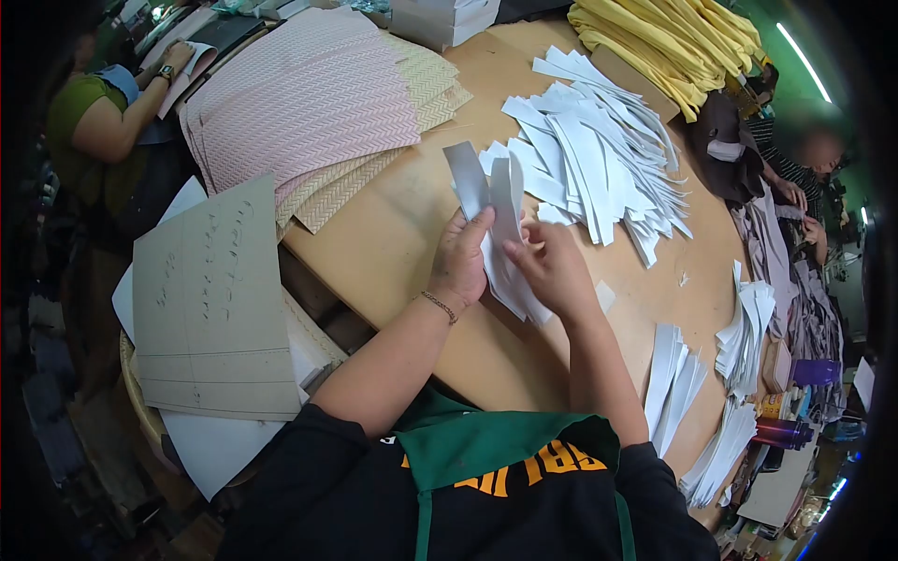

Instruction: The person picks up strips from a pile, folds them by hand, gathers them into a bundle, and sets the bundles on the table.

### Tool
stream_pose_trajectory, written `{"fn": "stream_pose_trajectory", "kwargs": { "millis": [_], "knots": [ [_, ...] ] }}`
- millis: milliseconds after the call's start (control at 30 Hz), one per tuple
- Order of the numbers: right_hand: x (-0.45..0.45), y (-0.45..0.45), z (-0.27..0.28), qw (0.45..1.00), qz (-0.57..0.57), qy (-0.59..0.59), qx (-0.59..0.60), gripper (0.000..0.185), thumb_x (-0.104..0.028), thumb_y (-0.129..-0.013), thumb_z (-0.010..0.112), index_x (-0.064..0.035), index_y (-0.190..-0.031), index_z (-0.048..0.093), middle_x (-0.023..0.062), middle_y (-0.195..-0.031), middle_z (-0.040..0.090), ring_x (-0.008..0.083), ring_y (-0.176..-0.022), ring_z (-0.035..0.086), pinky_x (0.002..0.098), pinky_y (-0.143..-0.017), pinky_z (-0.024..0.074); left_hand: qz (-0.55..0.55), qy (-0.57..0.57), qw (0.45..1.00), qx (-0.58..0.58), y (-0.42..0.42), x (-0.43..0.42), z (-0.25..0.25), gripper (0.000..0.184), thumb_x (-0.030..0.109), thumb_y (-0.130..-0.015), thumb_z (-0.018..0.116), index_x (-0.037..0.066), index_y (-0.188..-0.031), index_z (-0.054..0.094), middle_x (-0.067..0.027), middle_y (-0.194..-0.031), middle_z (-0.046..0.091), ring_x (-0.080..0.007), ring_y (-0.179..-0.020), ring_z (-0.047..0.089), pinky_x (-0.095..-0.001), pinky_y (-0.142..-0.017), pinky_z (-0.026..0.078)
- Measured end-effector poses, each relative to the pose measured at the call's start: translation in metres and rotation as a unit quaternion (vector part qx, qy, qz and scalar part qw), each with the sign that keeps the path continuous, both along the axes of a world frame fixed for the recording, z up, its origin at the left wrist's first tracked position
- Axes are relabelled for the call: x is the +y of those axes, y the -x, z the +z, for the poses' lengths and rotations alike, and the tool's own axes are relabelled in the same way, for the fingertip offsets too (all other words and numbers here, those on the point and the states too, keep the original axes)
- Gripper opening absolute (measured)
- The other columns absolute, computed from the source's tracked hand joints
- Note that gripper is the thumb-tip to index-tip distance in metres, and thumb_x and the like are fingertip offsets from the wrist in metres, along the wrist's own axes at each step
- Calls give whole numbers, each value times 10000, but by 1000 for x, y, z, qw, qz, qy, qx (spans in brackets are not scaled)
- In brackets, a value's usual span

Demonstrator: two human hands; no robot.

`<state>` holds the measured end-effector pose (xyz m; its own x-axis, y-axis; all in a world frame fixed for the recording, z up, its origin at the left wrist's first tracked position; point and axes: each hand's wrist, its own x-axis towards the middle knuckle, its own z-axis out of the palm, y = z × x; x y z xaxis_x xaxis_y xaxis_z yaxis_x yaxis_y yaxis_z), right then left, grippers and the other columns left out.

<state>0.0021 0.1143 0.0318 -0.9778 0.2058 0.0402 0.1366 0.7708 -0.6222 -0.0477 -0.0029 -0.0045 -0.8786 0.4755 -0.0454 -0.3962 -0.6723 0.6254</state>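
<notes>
Several white strips [506,266] are held between my two hands above the wooden table [374,271]. My left hand [462,252] is closed on their left side, thumb on top, with a greyish strip end standing up above it. On the right side, my right hand [552,262] has its thumb and fingers closed on the strips. Just beyond my hands lies a large loose pile of white strips [599,150]. Smaller bundles of white strips [672,383] lie on the table to the right of my right arm.
Pink patterned sheets [299,93] and yellowish ones [426,79] cover the table's far left. Yellow fabric [664,42] is stacked at the back right. A marked card [210,299] lies at left. Purple bottles [784,432] stand at right. People are at both sides.
</notes>
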Motion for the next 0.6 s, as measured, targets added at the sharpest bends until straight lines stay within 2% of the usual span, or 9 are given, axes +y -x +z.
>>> {"fn": "stream_pose_trajectory", "kwargs": {
  "millis": [100,133,233,267,367,467,500,567,600],
  "knots": [
    [-2,10,3,959,-10,259,116,290,-205,-789,570,12,-981,538,104,-854,539,162,-724,545,286,-640,441,29,39,998,38,-7,6,5,312,211,-860,435,41,-1121,453,-88,-1011,531,-170,-926,510,-288,-818,401],
    [-7,13,4,950,-37,274,148,230,-131,-787,569,7,-970,547,75,-843,551,120,-703,522,239,-632,430,36,31,998,34,-8,8,5,302,213,-872,421,37,-1115,454,-76,-1012,530,-146,-929,500,-272,-821,391],
    [-9,19,-6,939,-54,274,199,200,-113,-802,545,7,-961,554,81,-823,565,121,-690,517,236,-637,425,50,24,998,25,-10,13,4,308,239,-893,397,28,-1112,448,-50,-1027,521,-100,-940,474,-244,-827,371],
    [-9,19,-7,949,-56,242,193,203,-85,-816,532,15,-992,539,34,-844,574,79,-738,501,206,-668,416,47,32,998,22,-9,12,1,331,261,-891,401,26,-1121,439,-49,-1037,513,-101,-947,469,-246,-828,370],
    [-9,20,-18,918,-75,318,226,193,-92,-823,522,26,-976,539,33,-843,573,79,-719,504,203,-659,417,68,49,996,14,-14,9,14,396,314,-878,423,20,-1143,413,-44,-1044,501,-102,-960,455,-252,-831,368],
    [-12,22,-6,856,-74,467,210,201,-100,-835,503,37,-979,529,33,-850,569,83,-701,506,198,-652,415,43,35,998,40,-16,11,14,446,347,-856,460,18,-1150,398,-46,-1019,500,-109,-932,467,-248,-804,381],
    [-14,25,-5,879,-73,423,206,199,-123,-818,526,35,-934,556,46,-847,580,101,-669,515,215,-626,418,25,27,998,54,-16,11,12,460,356,-848,474,19,-1151,395,-48,-1007,501,-113,-916,475,-245,-791,388],
    [-10,35,-2,952,9,238,194,188,-146,-782,561,16,-873,592,87,-858,596,155,-698,530,269,-651,420,-3,75,996,57,-17,9,14,458,318,-820,532,29,-1151,405,-27,-873,513,-101,-782,492,-246,-683,407],
    [1,42,-2,962,-28,156,224,210,-167,-760,581,4,-880,592,99,-861,586,184,-724,527,296,-664,420,-12,84,996,35,-13,8,9,453,302,-815,541,28,-1150,407,-15,-830,508,-94,-747,488,-250,-662,407]
  ]
}}
